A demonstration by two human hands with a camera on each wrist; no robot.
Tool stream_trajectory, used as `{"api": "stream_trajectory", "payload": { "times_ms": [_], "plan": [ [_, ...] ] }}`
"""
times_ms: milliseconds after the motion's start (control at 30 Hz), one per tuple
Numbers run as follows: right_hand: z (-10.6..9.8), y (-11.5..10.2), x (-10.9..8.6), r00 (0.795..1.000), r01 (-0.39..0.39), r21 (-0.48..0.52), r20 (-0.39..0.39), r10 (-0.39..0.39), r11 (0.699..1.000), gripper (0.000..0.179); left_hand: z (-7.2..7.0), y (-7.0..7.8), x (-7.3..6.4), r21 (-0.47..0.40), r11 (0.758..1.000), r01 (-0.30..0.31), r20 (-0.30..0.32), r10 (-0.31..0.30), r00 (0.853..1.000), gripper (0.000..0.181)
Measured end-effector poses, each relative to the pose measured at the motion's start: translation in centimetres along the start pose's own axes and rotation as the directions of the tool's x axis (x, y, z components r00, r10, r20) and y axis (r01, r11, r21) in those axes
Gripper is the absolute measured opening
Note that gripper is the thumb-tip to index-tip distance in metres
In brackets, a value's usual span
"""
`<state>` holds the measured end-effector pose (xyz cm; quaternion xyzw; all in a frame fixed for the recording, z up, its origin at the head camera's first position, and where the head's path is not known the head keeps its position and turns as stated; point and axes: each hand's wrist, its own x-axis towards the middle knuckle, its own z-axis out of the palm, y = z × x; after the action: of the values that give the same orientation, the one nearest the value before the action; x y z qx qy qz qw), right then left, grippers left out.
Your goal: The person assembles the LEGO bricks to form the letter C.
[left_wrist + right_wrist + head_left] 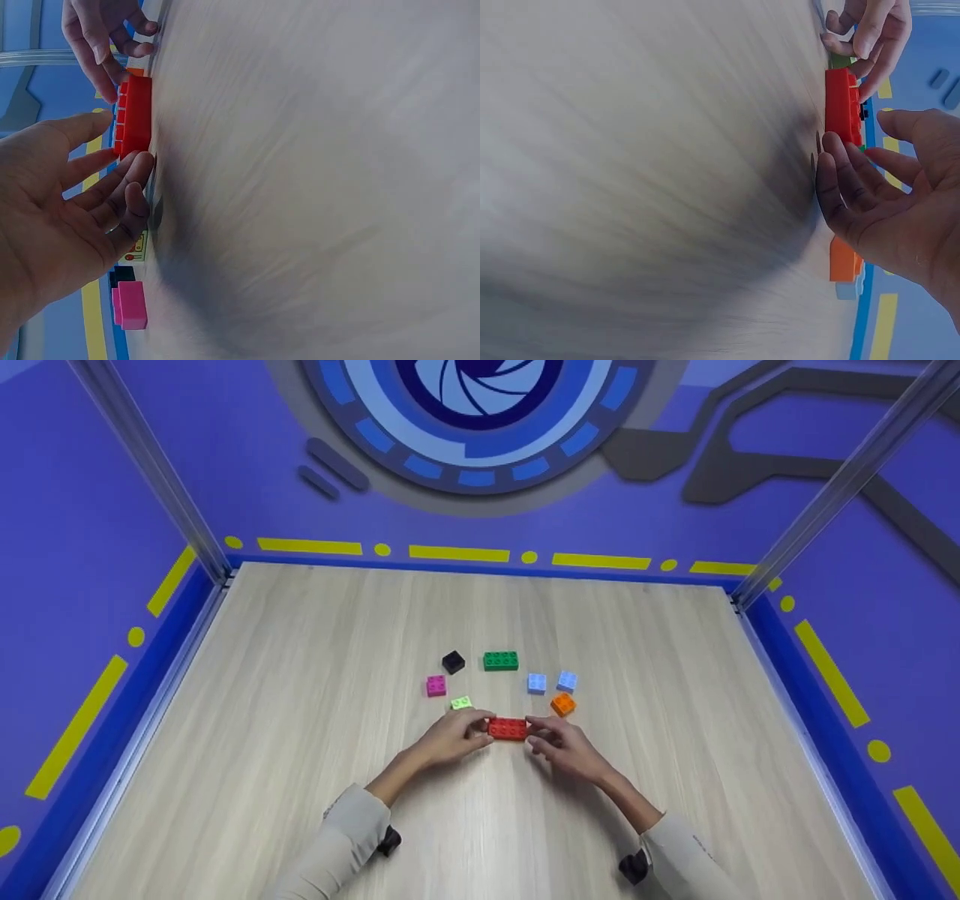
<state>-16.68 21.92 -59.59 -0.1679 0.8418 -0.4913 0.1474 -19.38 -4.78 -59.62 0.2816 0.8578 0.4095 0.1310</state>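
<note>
A red toy building brick (pixel 508 729) with two rows of studs lies lengthwise between the two hands, studs up, low over or on the wooden table. At its left end is the left hand (pixel 452 735), relaxed fingers touching or almost touching it. The right hand (pixel 568 748) is at the opposite end in a similar pose, fingertips by the brick's edge. In both wrist views the fingers are loosely bent, and the brick (pixel 136 118) is not enclosed by either palm. A lime green brick (pixel 460 703) lies just beyond the left hand, partly hidden.
Behind the hands lie a magenta brick (pixel 436 685), a black brick (pixel 453 662), a long green brick (pixel 500 661), two light blue bricks (pixel 536 683) and an orange brick (pixel 562 704). Blue-purple panels (pixel 247 472) wall the table (pixel 315 660) at the back and sides.
</note>
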Motion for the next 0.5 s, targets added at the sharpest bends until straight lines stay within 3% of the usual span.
{"api": "stream_trajectory", "payload": {
  "times_ms": [233, 500],
  "plan": [
    [0.17, 0.00, 0.04, 0.998, -0.060, -0.014, -0.009, 0.060, 0.998, 0.039, 0.00, -0.04, 0.07, 0.026, 0.999, -0.022, -0.005, 0.022, 1.000, 0.037],
    [0.07, 0.17, 0.07, 1.000, -0.012, 0.008, -0.001, 0.012, 1.000, 0.040, 0.12, 0.00, 0.09, 0.050, 0.999, -0.011, -0.047, 0.013, 0.999, 0.034]
  ]
}}
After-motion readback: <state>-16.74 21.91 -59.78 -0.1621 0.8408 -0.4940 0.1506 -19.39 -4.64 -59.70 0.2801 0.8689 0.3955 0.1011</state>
